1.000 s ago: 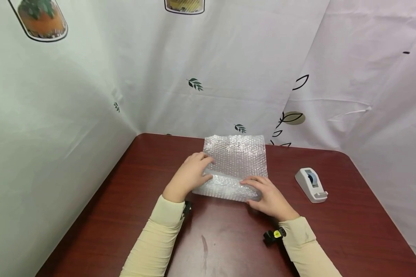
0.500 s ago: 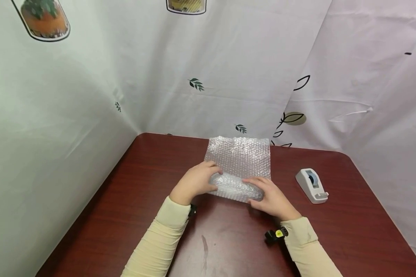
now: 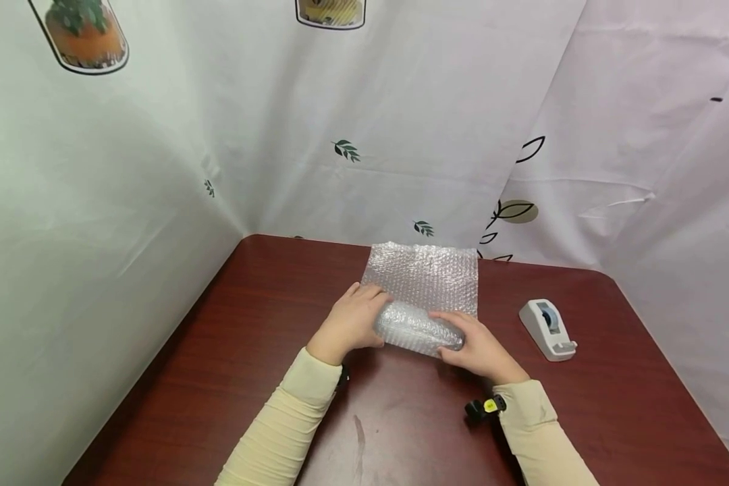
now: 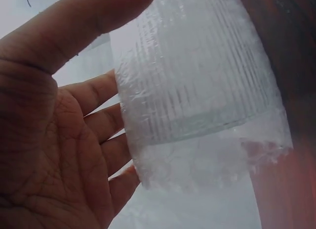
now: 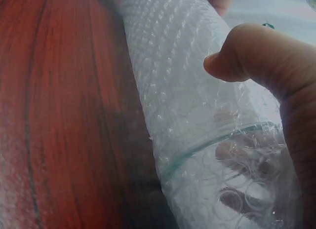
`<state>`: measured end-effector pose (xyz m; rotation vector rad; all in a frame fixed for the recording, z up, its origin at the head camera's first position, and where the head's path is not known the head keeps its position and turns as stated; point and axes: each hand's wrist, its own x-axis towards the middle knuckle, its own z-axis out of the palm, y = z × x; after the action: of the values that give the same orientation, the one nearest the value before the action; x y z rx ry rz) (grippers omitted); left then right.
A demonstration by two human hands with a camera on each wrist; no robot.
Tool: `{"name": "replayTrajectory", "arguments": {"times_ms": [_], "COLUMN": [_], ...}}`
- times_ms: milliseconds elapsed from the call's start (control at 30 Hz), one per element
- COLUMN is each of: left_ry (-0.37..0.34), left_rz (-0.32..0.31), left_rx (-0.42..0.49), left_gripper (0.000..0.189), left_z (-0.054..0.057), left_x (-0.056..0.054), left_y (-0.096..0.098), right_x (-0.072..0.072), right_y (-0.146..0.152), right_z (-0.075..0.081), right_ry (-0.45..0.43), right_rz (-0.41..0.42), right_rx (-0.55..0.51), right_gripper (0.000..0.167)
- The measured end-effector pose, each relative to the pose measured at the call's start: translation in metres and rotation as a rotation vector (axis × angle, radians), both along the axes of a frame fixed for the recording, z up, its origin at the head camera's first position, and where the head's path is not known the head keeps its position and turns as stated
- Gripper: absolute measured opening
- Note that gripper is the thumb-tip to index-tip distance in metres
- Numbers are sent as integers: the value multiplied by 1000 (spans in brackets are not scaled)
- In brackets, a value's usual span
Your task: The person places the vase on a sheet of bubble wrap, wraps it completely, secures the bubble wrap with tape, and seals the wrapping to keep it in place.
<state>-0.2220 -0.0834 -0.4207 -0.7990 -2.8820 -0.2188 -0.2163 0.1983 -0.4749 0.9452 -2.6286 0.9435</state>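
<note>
A clear glass (image 4: 202, 86) with ribbed sides lies on its side inside a roll of bubble wrap (image 3: 413, 327). The wrap reaches past the glass's edge at both ends. From the roll, the flat remainder of the bubble wrap sheet (image 3: 425, 273) stretches toward the back of the table. My left hand (image 3: 352, 320) holds the roll's left end, thumb on the near side and fingers on the far side. Round the right end curls my right hand (image 3: 478, 347); in the right wrist view its fingers show blurred through the wrap, beyond the glass's greenish edge (image 5: 212, 145).
A white tape dispenser (image 3: 548, 329) with a blue-centred roll stands to the right of the right hand. The dark red wooden table (image 3: 249, 304) meets white printed cloth (image 3: 364, 189) at the back and sides.
The left hand has shifted right and slightly nearer, closing in round the roll's left end. The roll looks more compact, and the flat sheet has slid a little right. The right hand has barely moved.
</note>
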Motion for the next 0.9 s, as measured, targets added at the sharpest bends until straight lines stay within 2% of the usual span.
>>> {"name": "replayTrajectory", "arguments": {"times_ms": [167,333,567,700,900], "left_ry": [-3,-13,-21,11,92], "left_rz": [4,20,89,112,109], "left_rx": [14,4,-111,-185,-199], "left_gripper": [81,82,94,96,87], "left_z": [-4,-4,-3,-7,-14], "left_x": [0,3,12,15,14], "left_y": [1,3,16,22,23], "right_x": [1,0,-1,-2,-2], "right_y": [0,2,5,7,7], "right_z": [-2,-3,-4,-6,-4], "right_ry": [-17,-34,-54,-78,-150], "right_rz": [-7,3,34,37,40], "right_rx": [-4,-14,-31,-41,-79], "right_gripper": [63,64,62,63,63]}}
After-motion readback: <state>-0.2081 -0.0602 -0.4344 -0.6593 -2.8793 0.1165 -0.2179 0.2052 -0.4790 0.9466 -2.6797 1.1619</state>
